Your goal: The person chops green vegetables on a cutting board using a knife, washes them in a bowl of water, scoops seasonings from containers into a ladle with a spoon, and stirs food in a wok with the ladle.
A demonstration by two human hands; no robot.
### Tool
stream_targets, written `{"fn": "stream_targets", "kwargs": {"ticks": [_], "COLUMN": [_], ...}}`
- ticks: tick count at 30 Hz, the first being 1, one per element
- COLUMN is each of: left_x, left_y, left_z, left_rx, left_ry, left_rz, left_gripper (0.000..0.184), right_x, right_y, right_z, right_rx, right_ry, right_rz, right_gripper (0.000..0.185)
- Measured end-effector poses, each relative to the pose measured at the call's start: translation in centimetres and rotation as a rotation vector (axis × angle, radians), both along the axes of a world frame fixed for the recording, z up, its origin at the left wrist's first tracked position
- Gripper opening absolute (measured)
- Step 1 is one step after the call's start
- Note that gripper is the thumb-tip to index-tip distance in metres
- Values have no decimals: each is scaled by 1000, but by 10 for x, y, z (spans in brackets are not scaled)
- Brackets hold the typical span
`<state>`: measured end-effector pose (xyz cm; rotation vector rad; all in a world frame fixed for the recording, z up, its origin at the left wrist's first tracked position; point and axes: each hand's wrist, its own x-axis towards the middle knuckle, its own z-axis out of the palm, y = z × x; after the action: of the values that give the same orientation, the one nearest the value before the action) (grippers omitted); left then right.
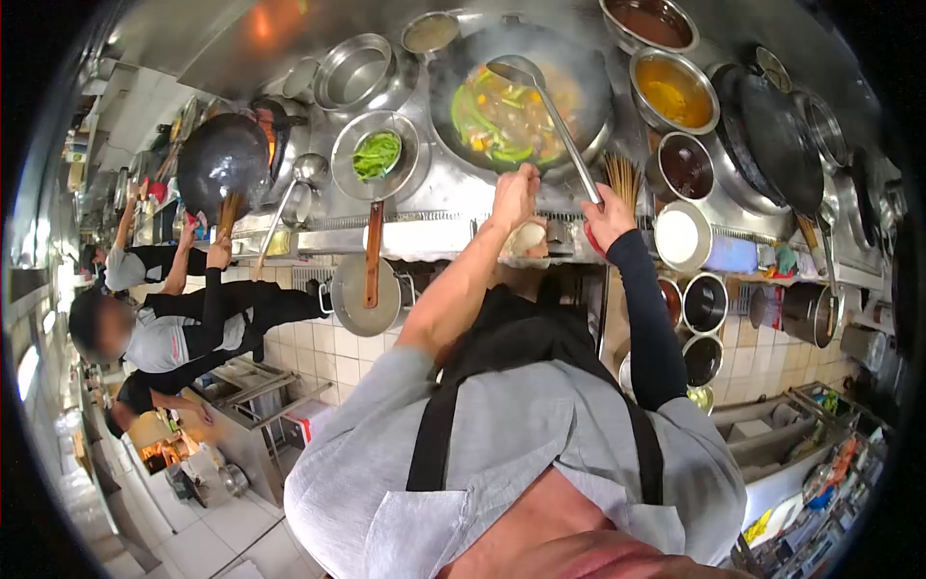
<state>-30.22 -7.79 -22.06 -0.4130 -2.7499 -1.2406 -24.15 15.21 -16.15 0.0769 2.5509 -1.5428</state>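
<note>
A large dark wok (pixel 593 121) stands on the steel range with green pieces, orange bits and broth (pixel 511 111) in it, steam rising. My left hand (pixel 515 196) is closed at the wok's near edge; what it grips there is hidden by the fingers. My right hand (pixel 611 220) is wrapped round the handle end of a long metal ladle (pixel 564 130). The ladle's bowl lies over the food near the wok's far side. Beside my right hand is a bamboo brush (pixel 623 179).
Left of the wok, a strainer with green vegetables (pixel 376 154) rests over a bowl. Bowls of orange liquid (pixel 672 92), dark sauce (pixel 686 166) and white contents (pixel 682 235) stand at the right. A co-worker (pixel 178 333) holds a brush at another wok (pixel 224 159) on the left.
</note>
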Motion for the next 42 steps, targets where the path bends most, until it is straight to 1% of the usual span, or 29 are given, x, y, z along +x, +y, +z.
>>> {"fn": "stream_targets", "kwargs": {"ticks": [2,3,4,7,9,10,11,13,14,15,17,18,20,21,22,24,27,29,32,33,35,37,39,41,42], "left_x": [-6,-6,-1,40,70,83,97,114,116,117,116,115,115,116,118,121,121,123,122,122,123,124,125,126,125], "left_y": [3,1,-3,-30,-69,-90,-112,-153,-177,-197,-215,-226,-238,-241,-243,-246,-252,-252,-251,-252,-253,-255,-257,-257,-258], "left_z": [5,4,2,38,30,24,18,11,-14,-36,-34,-47,-63,-69,-75,-86,-102,-99,-94,-93,-89,-87,-84,-81,-82], "left_rx": [-3,-10,16,40,104,160,216,176,86,-2,-85,-142,-114,-99,-84,-60,-37,-35,-50,-41,-26,-18,-11,-11,-23], "left_ry": [-101,-148,-52,218,-75,-162,-254,-322,-226,-129,-194,-149,-243,-291,-268,-221,-137,-144,-164,-202,-281,-269,-268,-284,-279], "left_rz": [-17,-25,-31,-43,8,69,131,285,329,369,509,521,538,549,545,538,535,539,546,538,525,499,496,486,479], "left_gripper": [19,19,26,34,38,38,39,34,31,28,24,25,27,28,29,31,30,30,30,30,30,30,31,32,33], "right_x": [18,32,44,82,102,106,111,124,125,125,117,110,105,104,106,111,120,126,139,138,134,128,132,136,133], "right_y": [3,2,0,8,20,22,29,39,34,31,31,27,14,2,-3,-27,-6,-4,17,18,19,11,-12,-36,-60], "right_z": [10,26,40,63,84,124,141,159,169,162,120,96,50,42,40,60,119,184,201,197,171,124,74,35,27], "right_rx": [10,-12,-36,-57,-130,39,158,306,284,305,350,414,369,332,332,324,598,650,724,740,771,701,569,389,190], "right_ry": [-122,-151,-176,14,-64,-131,-140,-221,-237,-202,-133,-69,-10,32,58,111,41,-160,-50,-40,-20,-40,-18,102,232], "right_rz": [5,9,9,50,26,101,131,112,108,108,108,109,35,-6,-49,-134,-77,-59,-4,3,20,-19,-149,-183,-196], "right_gripper": [35,36,37,37,38,40,44,45,45,44,44,43,43,43,44,44,44,46,48,48,48,49,48,47,46]}}
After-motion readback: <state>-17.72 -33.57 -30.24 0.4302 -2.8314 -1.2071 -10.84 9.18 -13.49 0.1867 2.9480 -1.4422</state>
